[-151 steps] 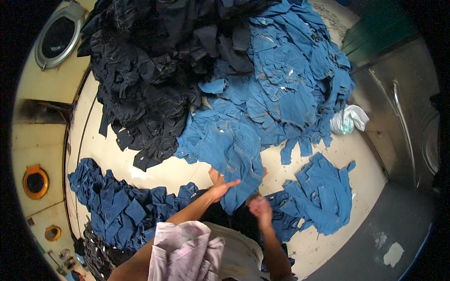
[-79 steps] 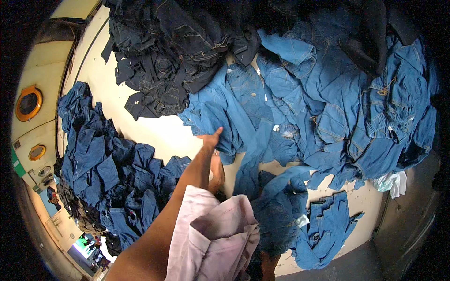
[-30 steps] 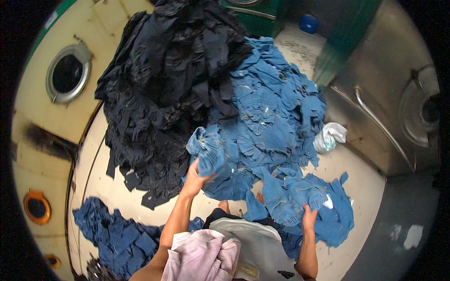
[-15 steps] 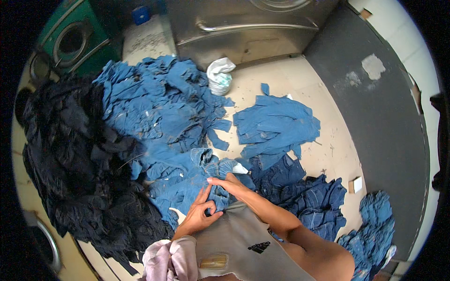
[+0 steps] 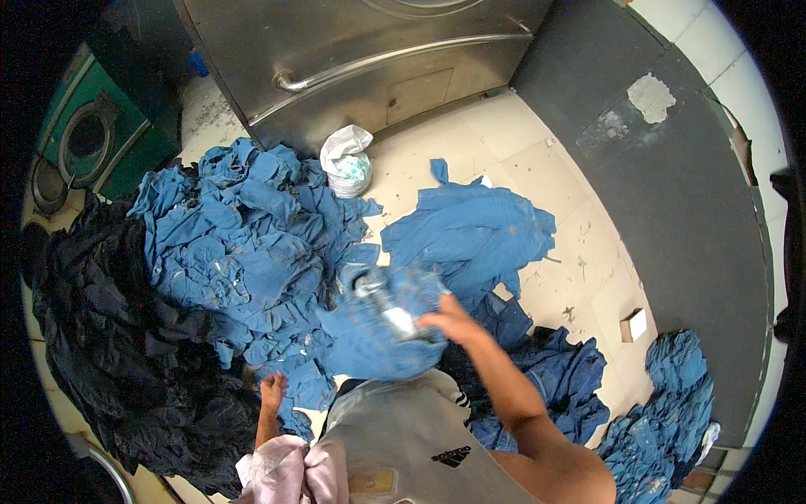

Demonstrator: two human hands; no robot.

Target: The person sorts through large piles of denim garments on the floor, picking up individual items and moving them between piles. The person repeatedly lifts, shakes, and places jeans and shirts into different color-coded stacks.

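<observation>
Over the near middle of the floor, a blue denim garment (image 5: pixel 382 340) hangs spread out and smeared by motion. A pale tag or patch (image 5: pixel 399 322) shows on it. My right hand (image 5: pixel 453 320) is closed on its right edge. Lower and to the left, my left hand (image 5: pixel 273 391) has curled fingers beside blue cloth, at the border of the black clothes pile (image 5: pixel 117 336). Whether any cloth is in those fingers is hidden. Beyond the held garment lies a large heap of blue clothes (image 5: pixel 243 227), and to its right a flatter stack of blue garments (image 5: pixel 470 227).
A steel machine with a rail (image 5: pixel 403 63) stands at the back, with a white sack (image 5: pixel 346 164) before it. Dark blue clothes (image 5: pixel 546 370) lie by my right arm. Farther right are another blue pile (image 5: pixel 659 420), a small box (image 5: pixel 634 325) and the dark wall (image 5: pixel 638 185).
My hands, close together before, are now apart: the left went down and left, the right moved right and slightly up. The denim garment has been lifted and shifted with my right hand. The view has tilted.
</observation>
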